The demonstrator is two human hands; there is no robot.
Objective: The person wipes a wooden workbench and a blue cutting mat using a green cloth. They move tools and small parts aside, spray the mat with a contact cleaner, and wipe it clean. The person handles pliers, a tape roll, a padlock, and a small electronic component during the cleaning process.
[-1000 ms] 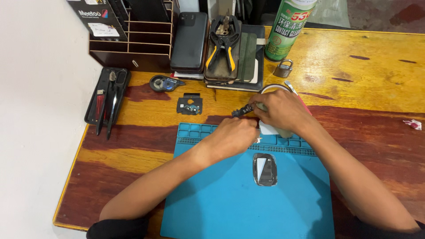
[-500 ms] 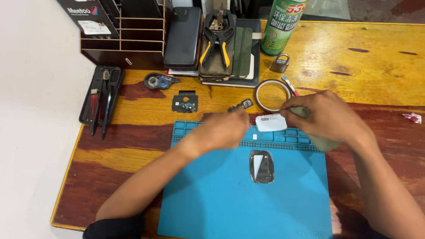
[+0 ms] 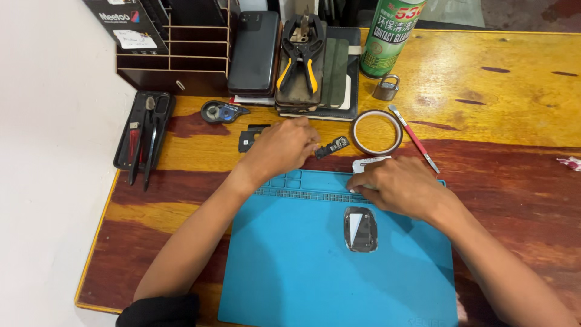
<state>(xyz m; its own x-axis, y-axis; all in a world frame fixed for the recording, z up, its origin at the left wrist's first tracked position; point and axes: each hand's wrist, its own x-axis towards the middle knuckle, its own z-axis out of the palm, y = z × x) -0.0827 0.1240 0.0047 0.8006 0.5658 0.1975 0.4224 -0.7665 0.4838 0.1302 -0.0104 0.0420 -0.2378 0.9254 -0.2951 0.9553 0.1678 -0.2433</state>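
My left hand (image 3: 281, 147) covers part of a black bracket (image 3: 247, 140) on the wooden table (image 3: 496, 115), and its fingertips pinch a small dark component (image 3: 332, 146) just above the blue mat (image 3: 302, 266). My right hand (image 3: 396, 186) lies on the mat's top edge over a small white piece (image 3: 369, 163); whether it grips it I cannot tell. A glass-faced part (image 3: 361, 229) sits on open mat below. A tape ring (image 3: 377, 131) and red-handled tool (image 3: 414, 138) crowd the far side.
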